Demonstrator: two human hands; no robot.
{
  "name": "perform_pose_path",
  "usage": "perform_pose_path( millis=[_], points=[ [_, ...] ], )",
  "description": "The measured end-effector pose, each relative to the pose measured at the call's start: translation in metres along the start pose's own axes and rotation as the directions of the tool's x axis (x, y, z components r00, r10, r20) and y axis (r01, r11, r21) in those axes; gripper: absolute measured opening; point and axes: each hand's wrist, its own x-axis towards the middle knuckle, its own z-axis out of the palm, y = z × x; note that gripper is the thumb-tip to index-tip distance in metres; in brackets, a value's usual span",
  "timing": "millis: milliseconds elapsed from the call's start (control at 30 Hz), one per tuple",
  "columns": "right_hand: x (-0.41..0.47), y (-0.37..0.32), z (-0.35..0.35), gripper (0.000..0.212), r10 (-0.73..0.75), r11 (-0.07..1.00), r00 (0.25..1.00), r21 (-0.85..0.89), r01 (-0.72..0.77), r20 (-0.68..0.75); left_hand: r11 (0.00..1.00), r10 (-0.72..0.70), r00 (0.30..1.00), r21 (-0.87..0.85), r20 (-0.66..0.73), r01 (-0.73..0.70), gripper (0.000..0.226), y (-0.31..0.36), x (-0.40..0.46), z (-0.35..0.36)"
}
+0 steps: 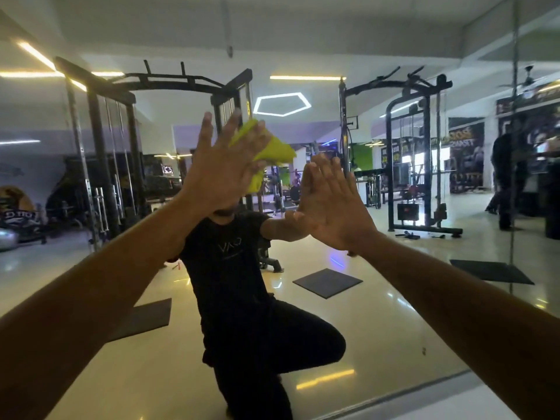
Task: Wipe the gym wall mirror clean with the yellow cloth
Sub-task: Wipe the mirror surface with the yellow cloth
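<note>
The gym wall mirror (394,298) fills nearly the whole view. My left hand (221,165) is raised at the centre with straight, spread fingers, pressing the yellow cloth (272,150) flat against the glass; the cloth sticks out to the right of and below my palm. My right hand (330,207) lies flat on the mirror just to the right and lower, fingers straight and together, holding nothing. My own crouching reflection in dark clothes shows behind both hands.
A vertical seam (513,147) between mirror panels runs at the right. The mirror's bottom edge meets a pale ledge (424,398) at the lower right. Reflected in the glass are cable machines, floor mats and a person standing at the far right.
</note>
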Motion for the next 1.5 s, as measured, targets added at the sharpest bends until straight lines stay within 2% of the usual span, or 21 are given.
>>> perform_pose_path(
  millis=[67,133,267,300,367,467,533,600,733,867,933,1033,1100,1133,1200,1267,1300,1333,1400,1467,1500],
  points=[
    [0.003,0.006,-0.006,0.108,0.039,0.999,0.999,0.001,-0.039,0.016,0.97,-0.237,0.971,-0.06,-0.019,0.236,0.061,0.003,0.018,-0.006],
    [0.004,0.019,-0.003,0.103,0.057,0.997,0.998,0.047,-0.056,-0.018,0.934,-0.333,0.943,-0.139,-0.011,0.329,0.061,0.042,0.025,-0.003],
    [-0.006,0.058,0.019,0.084,0.019,0.99,0.993,0.144,-0.002,-0.115,0.987,0.144,0.988,-0.082,0.056,-0.139,0.064,0.093,0.02,0.014],
    [-0.006,0.066,0.025,0.083,-0.006,0.992,0.992,0.121,0.021,-0.124,0.986,0.16,0.987,-0.049,0.027,-0.159,0.062,0.083,0.031,0.014],
    [-0.007,0.078,0.032,0.083,-0.043,0.993,0.992,0.104,0.055,-0.12,0.998,-0.053,0.998,-0.022,-0.047,0.052,0.062,0.062,0.062,0.009],
    [-0.009,0.089,0.043,0.085,-0.095,0.987,0.982,0.11,0.114,-0.166,0.916,-0.397,0.917,-0.073,-0.035,0.394,0.061,0.071,0.092,0.004],
    [-0.009,0.095,0.048,0.086,-0.106,0.982,0.971,0.133,0.137,-0.213,0.948,-0.308,0.951,-0.083,-0.008,0.307,0.062,0.11,0.086,0.01],
    [-0.01,0.097,0.053,0.084,-0.109,0.977,0.96,0.151,0.152,-0.259,0.994,-0.08,0.995,-0.074,0.061,0.084,0.063,0.148,0.057,0.022],
    [-0.028,0.108,0.066,0.086,-0.105,0.958,0.946,0.223,0.179,-0.307,0.994,0.102,0.981,0.009,0.162,-0.105,0.067,0.137,0.023,0.022],
    [-0.055,0.109,0.087,0.086,-0.082,0.953,0.95,0.257,0.163,-0.3,0.933,-0.359,0.933,-0.015,0.023,0.359,0.066,0.111,0.013,0.013],
    [-0.065,0.102,0.096,0.087,-0.07,0.954,0.952,0.258,0.151,-0.299,0.886,-0.457,0.89,-0.083,0.003,0.455,0.066,0.156,-0.015,0.022],
    [-0.078,0.095,0.108,0.086,-0.085,0.958,0.941,0.233,0.167,-0.328,0.996,-0.054,0.975,-0.053,0.215,0.067,0.067,0.199,-0.087,0.034],
    [-0.087,0.094,0.114,0.082,-0.12,0.954,0.934,0.221,0.202,-0.336,0.988,0.153,0.943,-0.024,0.294,-0.153,0.065,0.169,-0.115,0.023],
    [-0.092,0.092,0.116,0.08,-0.138,0.95,0.933,0.221,0.219,-0.331,0.991,0.122,0.943,0.008,0.308,-0.131,0.064,0.148,-0.124,0.018],
    [-0.101,0.083,0.119,0.075,-0.154,0.948,0.933,0.218,0.232,-0.325,0.975,-0.224,0.946,0.044,0.236,0.22,0.066,0.122,-0.132,0.016],
    [-0.106,0.071,0.122,0.072,-0.16,0.942,0.933,0.233,0.241,-0.322,0.784,-0.612,0.781,-0.036,0.124,0.62,0.067,0.147,-0.134,0.022],
    [-0.109,0.065,0.123,0.072,-0.16,0.94,0.935,0.241,0.242,-0.316,0.729,-0.671,0.735,-0.092,0.095,0.678,0.068,0.175,-0.134,0.027],
    [-0.112,0.059,0.125,0.072,-0.162,0.94,0.936,0.241,0.243,-0.312,0.76,-0.627,0.77,-0.127,0.114,0.637,0.07,0.204,-0.139,0.033],
    [-0.12,0.051,0.131,0.073,-0.176,0.941,0.937,0.228,0.25,-0.301,0.921,-0.295,0.923,-0.183,0.249,0.344,0.068,0.24,-0.165,0.039],
    [-0.131,0.052,0.136,0.071,-0.176,0.938,0.939,0.24,0.251,-0.295,0.984,0.02,0.951,-0.172,0.308,0.035,0.066,0.229,-0.193,0.034],
    [-0.139,0.053,0.138,0.07,-0.158,0.935,0.944,0.263,0.238,-0.291,0.991,0.045,0.947,-0.137,0.318,-0.001,0.066,0.216,-0.201,0.032]
  ],
)
